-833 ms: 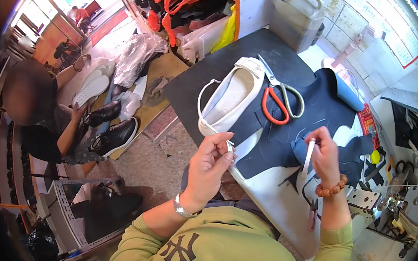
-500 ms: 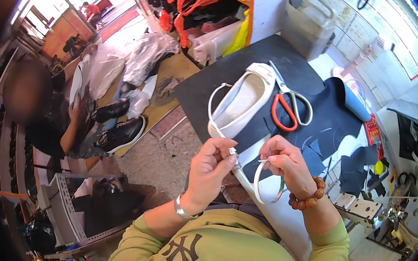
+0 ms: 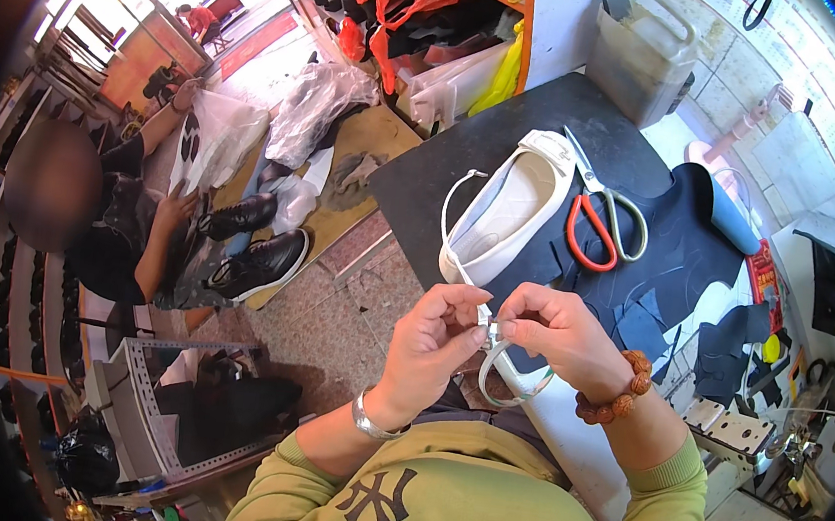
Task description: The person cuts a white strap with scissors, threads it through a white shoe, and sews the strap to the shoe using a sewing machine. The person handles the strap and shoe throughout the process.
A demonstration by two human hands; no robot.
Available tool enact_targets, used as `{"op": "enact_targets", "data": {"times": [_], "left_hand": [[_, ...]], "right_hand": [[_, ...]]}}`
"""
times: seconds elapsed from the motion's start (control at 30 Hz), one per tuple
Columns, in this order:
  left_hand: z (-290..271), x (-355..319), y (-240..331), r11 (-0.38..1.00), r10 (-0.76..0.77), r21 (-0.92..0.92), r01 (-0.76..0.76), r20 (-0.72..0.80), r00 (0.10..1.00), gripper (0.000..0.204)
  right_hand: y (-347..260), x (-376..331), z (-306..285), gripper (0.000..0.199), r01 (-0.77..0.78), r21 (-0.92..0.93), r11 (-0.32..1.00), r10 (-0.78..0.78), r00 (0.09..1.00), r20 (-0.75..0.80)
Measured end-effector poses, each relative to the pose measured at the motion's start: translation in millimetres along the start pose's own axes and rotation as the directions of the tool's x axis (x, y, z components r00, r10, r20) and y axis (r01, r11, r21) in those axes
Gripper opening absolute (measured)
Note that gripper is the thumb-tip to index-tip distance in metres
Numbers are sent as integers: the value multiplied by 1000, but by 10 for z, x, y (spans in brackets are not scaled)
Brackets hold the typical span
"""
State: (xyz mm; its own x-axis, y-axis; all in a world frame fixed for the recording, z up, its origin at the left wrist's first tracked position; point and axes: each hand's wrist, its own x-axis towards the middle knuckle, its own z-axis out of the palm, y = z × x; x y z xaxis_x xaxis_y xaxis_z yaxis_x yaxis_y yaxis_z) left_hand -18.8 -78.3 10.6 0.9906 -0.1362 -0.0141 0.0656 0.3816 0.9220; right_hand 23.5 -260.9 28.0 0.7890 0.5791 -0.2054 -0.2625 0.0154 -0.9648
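A white flat shoe (image 3: 485,272) lies on the black-topped bench. A thin white strap runs from its near end down to my left hand (image 3: 436,348). This hand is closed, its thumb and fingers pinching the strap by a small metal buckle (image 3: 490,338). Right beside it, my right hand (image 3: 566,337) pinches a white strap (image 3: 496,402), which hangs in a loop below the fingers. The fingertips of both hands nearly meet at the buckle. Whether the strap's tip is inside the buckle is too small to tell. Scissors (image 3: 593,235) with red and pale handles lie right of the shoe.
Dark sheet material (image 3: 688,221) and offcuts cover the bench's right side. A cloudy plastic jug (image 3: 642,66) stands at the back. At far left sits another person (image 3: 102,250), near black shoes (image 3: 261,266). Metal machinery (image 3: 728,431) stands at the right.
My right hand has moved left toward my left hand, bringing its strap up to the buckle. The strap's loop has shifted left with it. The co-worker's hand and the sole-like piece beside it have shifted.
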Motion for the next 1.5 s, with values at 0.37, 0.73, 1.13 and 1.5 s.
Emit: {"op": "enact_targets", "data": {"times": [0.37, 0.73, 1.13, 1.5], "left_hand": [[-26, 0, 33, 943, 100, 316, -102, 23, 995, 37], [-27, -14, 24, 958, 94, 268, -99, 30, 995, 36], [-34, -32, 44, 965, 62, 253, -62, 8, 998, 39], [-60, 86, 135, 966, -40, 253, 50, -46, 998, 38]], "right_hand": [[-114, 28, 104, 12, -21, -169, 985, -1, 991, -130], [-66, 36, 182, 12, 44, -316, 948, -108, 976, -188], [-126, 93, 166, 18, 23, -424, 905, -99, 982, -158], [-152, 107, 160, 12, 103, -558, 824, -183, 979, -91]]}}
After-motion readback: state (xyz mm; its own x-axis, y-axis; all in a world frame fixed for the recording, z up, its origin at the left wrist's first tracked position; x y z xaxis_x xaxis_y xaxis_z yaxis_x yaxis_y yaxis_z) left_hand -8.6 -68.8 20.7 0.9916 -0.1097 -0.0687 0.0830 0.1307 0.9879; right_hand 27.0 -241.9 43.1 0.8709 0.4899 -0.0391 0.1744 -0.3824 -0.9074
